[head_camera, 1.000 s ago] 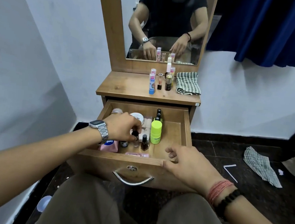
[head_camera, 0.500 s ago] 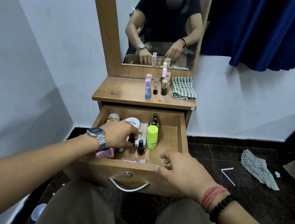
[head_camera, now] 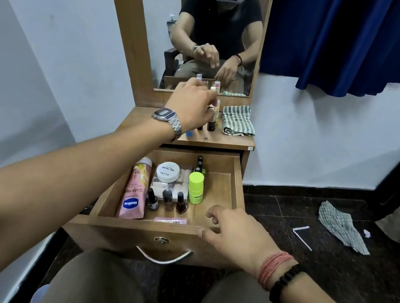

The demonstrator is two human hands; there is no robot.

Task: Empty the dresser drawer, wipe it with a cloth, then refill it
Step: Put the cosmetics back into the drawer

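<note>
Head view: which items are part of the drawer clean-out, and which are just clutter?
Job:
drawer
Vaseline tube
nail polish remover tub
green bottle
three nail polish bottles
bottles on dresser top
folded striped cloth

Lying about:
checked cloth on floor
blue curtain
white strip on floor

On the far wall I see a wood-framed mirror (head_camera: 141,43), and to its right a dark blue curtain (head_camera: 345,43) hanging over the white wall. On the dark floor at right lies a crumpled striped rag (head_camera: 340,229), a small bent white strip (head_camera: 302,235) left of it, and a tiny pale scrap (head_camera: 367,233) just right of the rag.
</note>
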